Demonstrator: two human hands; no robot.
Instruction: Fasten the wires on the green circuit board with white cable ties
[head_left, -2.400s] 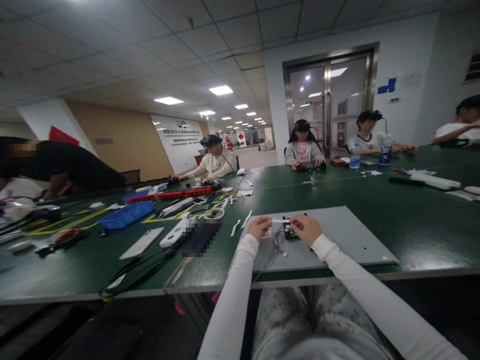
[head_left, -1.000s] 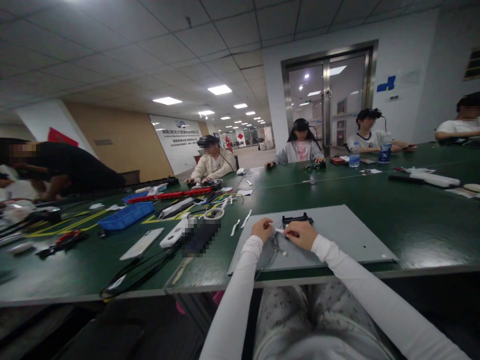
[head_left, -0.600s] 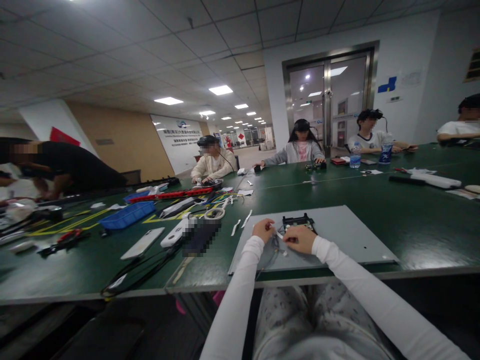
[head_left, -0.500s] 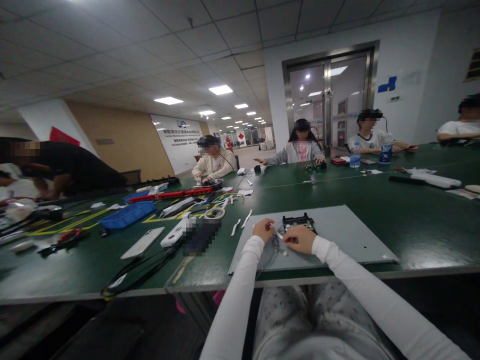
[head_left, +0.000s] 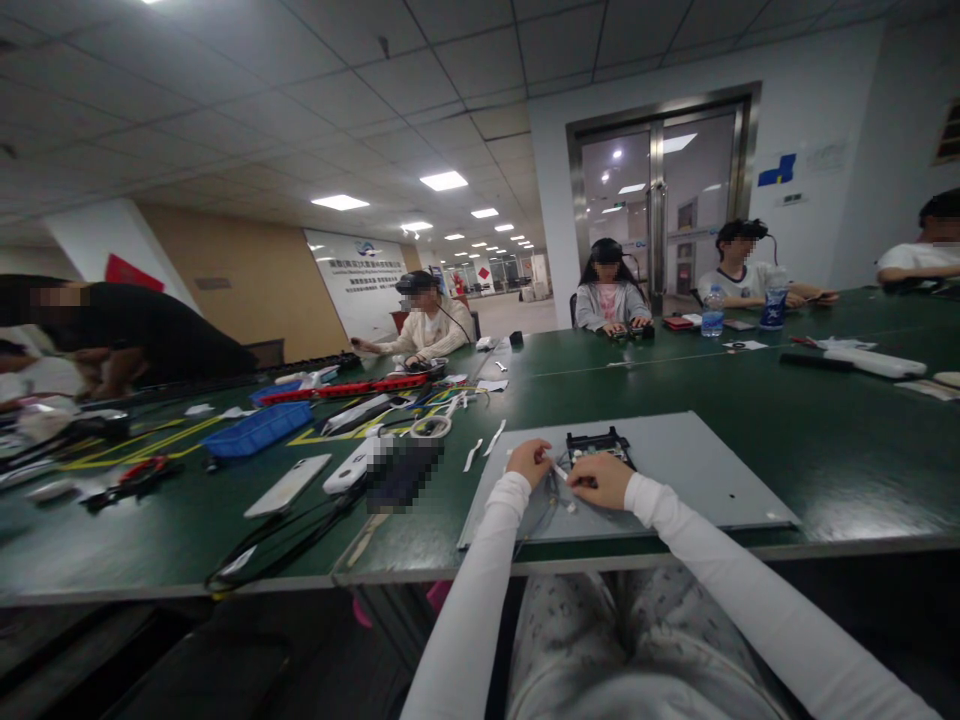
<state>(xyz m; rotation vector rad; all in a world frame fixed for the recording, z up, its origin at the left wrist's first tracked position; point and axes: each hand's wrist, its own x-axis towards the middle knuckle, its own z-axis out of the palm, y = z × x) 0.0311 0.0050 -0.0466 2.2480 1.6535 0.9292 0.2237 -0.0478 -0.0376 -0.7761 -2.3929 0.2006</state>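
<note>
A grey flat panel (head_left: 697, 470) lies on the table in front of me. Over its left half, my left hand (head_left: 528, 462) is closed, with its fingertips at one end of a short white strip (head_left: 560, 472). The other end is pinched in my right hand (head_left: 602, 481), whose thumb and index finger are pressed together. Below the strip, thin wires with a small white connector (head_left: 571, 507) trail over the panel. Just beyond my right hand sits a black-framed circuit board (head_left: 598, 440), partly hidden by that hand.
Two white strips (head_left: 472, 455) lie left of the panel. Farther left are a white phone (head_left: 289, 486), a white device (head_left: 352, 468), black cables (head_left: 259, 548), a tape roll (head_left: 431, 427) and a blue tray (head_left: 259, 430). Bottles (head_left: 712, 312) and several people are across the table.
My hands stay almost in place, with the left fingers slightly shifted at the strip. Across the table, one person's hand has come in to the object before them; another has stretched an arm out.
</note>
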